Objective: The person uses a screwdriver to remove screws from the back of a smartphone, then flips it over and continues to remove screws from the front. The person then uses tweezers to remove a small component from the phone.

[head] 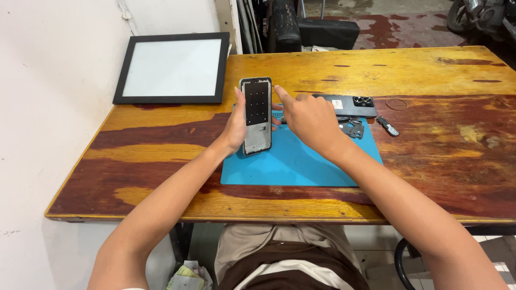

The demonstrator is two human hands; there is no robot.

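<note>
The left hand (234,126) holds a phone (256,115) upright in its grip above the blue mat (301,164) on the desk (430,70). The right hand (309,119), just right of it, touches the phone's far right edge with one finger, holding nothing.

Phone frame (256,115) above mat (301,161) on table (430,70), back cover (346,104) to its right, framed panel (172,68) behind-left

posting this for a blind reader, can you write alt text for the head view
A left hand holds an opened phone frame upright over a blue mat on a worn wooden table, while the right hand points a finger at its top edge.
</note>
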